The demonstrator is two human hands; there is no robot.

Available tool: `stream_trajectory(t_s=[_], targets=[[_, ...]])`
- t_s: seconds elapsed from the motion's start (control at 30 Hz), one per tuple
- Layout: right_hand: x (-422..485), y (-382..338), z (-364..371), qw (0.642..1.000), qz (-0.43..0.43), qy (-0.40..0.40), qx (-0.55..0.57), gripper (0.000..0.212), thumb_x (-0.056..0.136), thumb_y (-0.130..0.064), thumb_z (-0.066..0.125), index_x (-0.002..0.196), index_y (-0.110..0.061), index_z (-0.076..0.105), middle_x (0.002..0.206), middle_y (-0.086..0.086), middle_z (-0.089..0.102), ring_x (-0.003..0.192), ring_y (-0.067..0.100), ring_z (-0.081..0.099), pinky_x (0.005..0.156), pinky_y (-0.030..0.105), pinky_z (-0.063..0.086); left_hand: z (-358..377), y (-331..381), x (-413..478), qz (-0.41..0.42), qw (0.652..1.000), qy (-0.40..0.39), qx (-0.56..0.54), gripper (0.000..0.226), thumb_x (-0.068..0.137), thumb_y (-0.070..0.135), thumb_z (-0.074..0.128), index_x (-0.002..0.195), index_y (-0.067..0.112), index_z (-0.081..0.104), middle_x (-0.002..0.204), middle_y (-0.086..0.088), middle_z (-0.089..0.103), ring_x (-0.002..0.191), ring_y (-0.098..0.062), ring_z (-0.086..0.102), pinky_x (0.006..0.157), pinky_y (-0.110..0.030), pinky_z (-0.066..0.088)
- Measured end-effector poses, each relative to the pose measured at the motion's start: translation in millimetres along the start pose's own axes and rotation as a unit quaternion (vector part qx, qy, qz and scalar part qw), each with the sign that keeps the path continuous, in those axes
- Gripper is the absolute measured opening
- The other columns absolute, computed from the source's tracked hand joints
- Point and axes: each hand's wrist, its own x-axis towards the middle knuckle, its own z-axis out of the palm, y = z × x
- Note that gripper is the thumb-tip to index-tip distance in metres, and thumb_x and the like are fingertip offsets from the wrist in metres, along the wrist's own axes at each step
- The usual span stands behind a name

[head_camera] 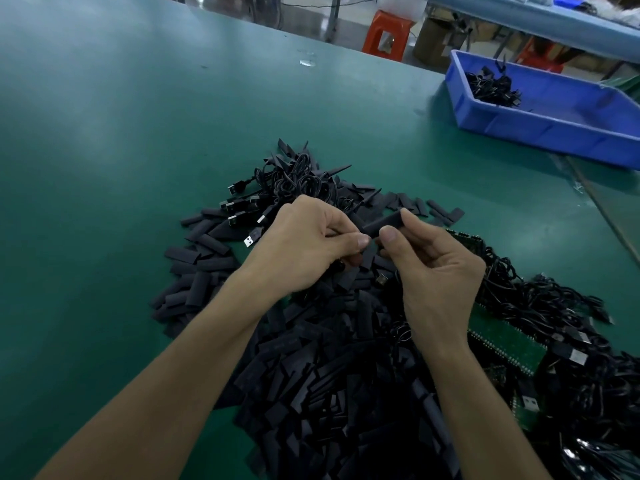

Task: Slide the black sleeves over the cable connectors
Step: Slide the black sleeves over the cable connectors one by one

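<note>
We are pinching black sleeve in right hand, left hand pinching mostly hidden cable end; few cables lying in blue bin, seemingly done; sleeve heap waiting.

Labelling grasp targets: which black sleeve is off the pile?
The flat black sleeve pinched in the right hand, raised above the heap; all other sleeves lie loose on the green table.

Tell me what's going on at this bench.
A person works bare-handed above a heap of black sleeves on a green table. The right hand pinches one sleeve; the left hand pinches a dark piece at its near end, probably a cable connector. USB cables lie beside the heap, and a blue bin holds a few more.
</note>
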Motion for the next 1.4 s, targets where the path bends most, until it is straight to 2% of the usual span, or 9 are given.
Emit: stream_trajectory(t_s=[0.1,0.3,0.47,0.9,1.03,1.13,1.2,1.33,1.4], targets=[[-1,-3,3,1.0,-0.015,0.003,0.009,0.027,0.082,-0.015,0.08,0.104,-0.027,0.073,0.085,-0.015,0.076,0.08,0.005,0.072,0.074,0.016,0.055,1,0,0,-0.005,1.0,-0.004,-0.001,0.016,0.091,0.028,0.073,0.077,0.024,0.077,0.068,0.007,0.075,0.066,-0.017,0.074,0.075,-0.044,0.062],[5,-11,13,0.995,-0.077,0.015,-0.065,0.024,0.084,-0.017,0.081,0.104,-0.027,0.072,0.086,-0.016,0.072,0.08,-0.001,0.071,0.072,0.013,0.054,9,1,0,-0.026,0.998,-0.019,-0.051,0.017,0.091,0.029,0.073,0.079,0.018,0.077,0.07,0.002,0.076,0.068,-0.025,0.073,0.075,-0.049,0.061],[9,-12,14,0.994,-0.072,0.008,-0.084,0.03,0.089,-0.023,0.076,0.113,-0.036,0.066,0.085,-0.016,0.072,0.082,0.006,0.072,0.076,0.025,0.058,10,-1,4,-0.025,0.996,-0.011,-0.087,0.017,0.093,0.025,0.071,0.076,0.024,0.075,0.069,0.002,0.075,0.061,-0.008,0.067,0.062,-0.026,0.053],[-1,-15,20,0.999,-0.032,0.017,-0.02,0.031,0.088,-0.018,0.077,0.113,-0.034,0.069,0.088,0.002,0.075,0.081,0.018,0.074,0.075,0.04,0.062,14,-4,3,-0.006,0.991,0.004,-0.132,0.015,0.091,0.031,0.073,0.079,0.022,0.076,0.075,-0.002,0.077,0.067,-0.014,0.073,0.064,-0.023,0.055],[2,-17,18,0.999,-0.041,-0.013,-0.016,0.029,0.088,-0.016,0.076,0.113,-0.03,0.071,0.087,-0.002,0.075,0.08,0.015,0.073,0.072,0.031,0.06,12,-1,3,0.004,0.996,0.013,-0.088,0.014,0.092,0.03,0.071,0.083,0.02,0.075,0.076,0.003,0.077,0.072,-0.012,0.075,0.069,-0.025,0.059],[11,-22,10,0.992,-0.078,-0.046,-0.092,0.031,0.094,-0.024,0.07,0.123,-0.034,0.066,0.088,-0.011,0.074,0.079,0.003,0.07,0.073,0.016,0.054,7,6,3,0.015,0.997,0.038,-0.062,0.015,0.093,0.029,0.071,0.081,0.023,0.075,0.074,0.004,0.077,0.07,-0.013,0.074,0.072,-0.036,0.061],[17,-30,0,0.977,-0.12,-0.059,-0.168,0.037,0.095,-0.023,0.068,0.129,-0.034,0.062,0.093,-0.019,0.071,0.081,-0.002,0.068,0.076,0.009,0.05,0,11,3,0.035,0.995,0.09,-0.031,0.015,0.092,0.029,0.072,0.077,0.026,0.074,0.072,0.008,0.076,0.064,-0.011,0.071,0.063,-0.033,0.059],[42,-38,-35,0.9,-0.132,-0.132,-0.394,0.037,0.089,-0.03,0.073,0.125,-0.024,0.068,0.11,-0.007,0.071,0.107,0.014,0.065,0.1,0.037,0.05,-20,22,13,0.05,0.978,0.202,0.026,0.021,0.091,0.034,0.072,0.07,0.027,0.07,0.065,0.016,0.072,0.053,-0.001,0.062,0.056,-0.02,0.053],[54,-35,-50,0.867,-0.075,-0.208,-0.447,0.031,0.088,-0.033,0.073,0.116,-0.021,0.073,0.108,-0.005,0.073,0.103,0.018,0.065,0.093,0.038,0.053,-27,28,27,0.043,0.967,0.237,0.08,0.029,0.092,0.034,0.069,0.064,0.027,0.068,0.059,0.018,0.068,0.048,0.004,0.055,0.052,-0.01,0.042]])
